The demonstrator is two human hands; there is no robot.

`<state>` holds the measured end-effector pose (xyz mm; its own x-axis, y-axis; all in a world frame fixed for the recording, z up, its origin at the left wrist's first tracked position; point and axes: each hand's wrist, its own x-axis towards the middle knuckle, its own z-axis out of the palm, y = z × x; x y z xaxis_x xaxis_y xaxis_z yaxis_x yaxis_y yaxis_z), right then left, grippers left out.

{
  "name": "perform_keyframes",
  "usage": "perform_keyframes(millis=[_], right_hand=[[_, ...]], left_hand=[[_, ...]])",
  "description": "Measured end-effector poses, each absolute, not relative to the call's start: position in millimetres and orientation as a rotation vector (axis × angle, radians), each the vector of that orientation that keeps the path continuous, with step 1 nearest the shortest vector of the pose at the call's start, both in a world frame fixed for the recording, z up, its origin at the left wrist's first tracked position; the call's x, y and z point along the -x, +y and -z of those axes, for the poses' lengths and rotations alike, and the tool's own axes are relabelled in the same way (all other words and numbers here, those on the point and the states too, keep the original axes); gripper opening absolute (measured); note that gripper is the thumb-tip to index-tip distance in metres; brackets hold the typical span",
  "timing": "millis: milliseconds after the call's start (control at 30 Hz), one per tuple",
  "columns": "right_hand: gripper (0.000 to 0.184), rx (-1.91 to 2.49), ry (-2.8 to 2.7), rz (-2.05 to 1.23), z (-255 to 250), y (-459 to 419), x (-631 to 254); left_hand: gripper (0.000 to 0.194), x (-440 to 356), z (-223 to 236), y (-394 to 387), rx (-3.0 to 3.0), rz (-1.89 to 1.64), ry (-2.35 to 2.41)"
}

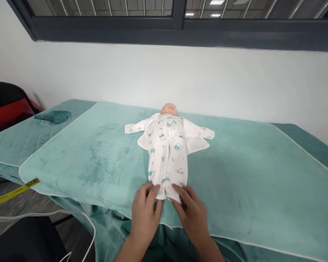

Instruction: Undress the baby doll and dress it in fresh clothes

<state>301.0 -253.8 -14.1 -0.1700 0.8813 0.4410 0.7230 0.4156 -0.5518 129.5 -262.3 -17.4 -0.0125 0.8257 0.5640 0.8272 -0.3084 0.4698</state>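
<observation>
A baby doll (168, 108) lies on its back on the bed, with its head toward the wall. It has on a white baby jacket (196, 142) whose sleeves and front flaps spread out to both sides. White baby pants (168, 153) with small green and pink prints lie over the doll's front, from the neck down. My left hand (146, 211) pinches the hem of the left pant leg between thumb and fingers. At the other hem, my right hand (192, 211) is closed the same way. Both wrists come in from the front edge; the doll's legs are hidden.
A green velvet cover (251, 189) with white piping lies over the bed, its front hanging down. At the far left is a face hole (54, 116). A yellow strap (15, 193), a white cable (43, 213) and a black chair (24, 240) are at the lower left.
</observation>
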Motion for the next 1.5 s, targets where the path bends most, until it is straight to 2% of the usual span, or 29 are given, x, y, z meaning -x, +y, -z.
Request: perform_keyframes(millis=[600,800,933,1033,1100,1167,1300,1500], right_hand=[[0.035,1.414,-2.004,-0.111,27,-254,-300],[0.036,1.372,-1.985,-0.257,27,-255,-302],[0.041,1.254,-1.998,-0.474,15,-260,-314],[0.033,1.151,-1.951,-0.631,5,-252,-332],[0.027,1.228,-1.89,-0.558,2,-234,-345],[0.025,1.35,-1.898,-0.334,1,-205,-353],[0.039,1.343,-2.078,-0.004,2,-138,-352],[0.028,1.178,-2.362,-0.101,1,-91,-335]], left_hand=[[0.04,-138,20,-254,2.11,1.049,-1.818],[0.032,-134,22,-255,2.158,1.115,-1.797],[0.033,-123,18,-267,2.201,1.197,-1.677],[0.031,-102,13,-264,2.203,1.321,-1.606],[0.027,-88,11,-249,2.142,1.338,-1.67],[0.029,-78,8,-222,2.137,1.201,-1.772],[0.033,-77,2,-159,2.205,0.881,-1.852],[0.027,-84,-8,-99,2.424,0.747,-1.587]])
